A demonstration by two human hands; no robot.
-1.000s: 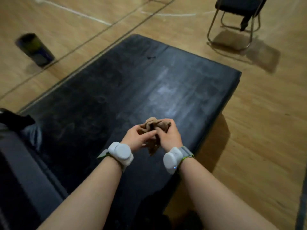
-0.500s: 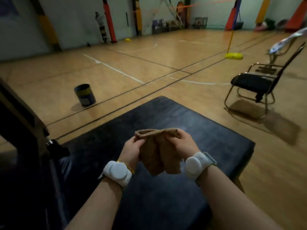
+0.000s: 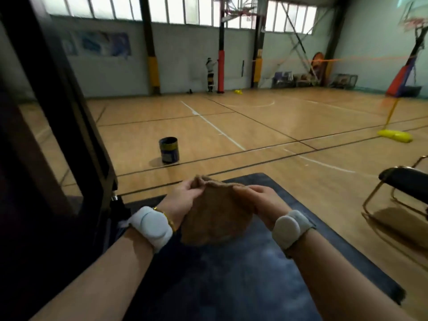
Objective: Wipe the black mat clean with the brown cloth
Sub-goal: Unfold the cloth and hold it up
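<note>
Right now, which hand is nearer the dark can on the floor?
Left. The left hand grips the brown cloth's left edge, on the side of the dark can, which stands farther ahead. The right hand grips the opposite edge, farther from it.

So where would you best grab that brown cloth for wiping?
By its top edge, from above. The brown cloth hangs limp over the black mat, left hand and right hand pinching its upper corners; that edge is taut.

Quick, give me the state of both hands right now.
Left hand: pinching the brown cloth's top edge.
Right hand: gripping the cloth's other side.
</note>
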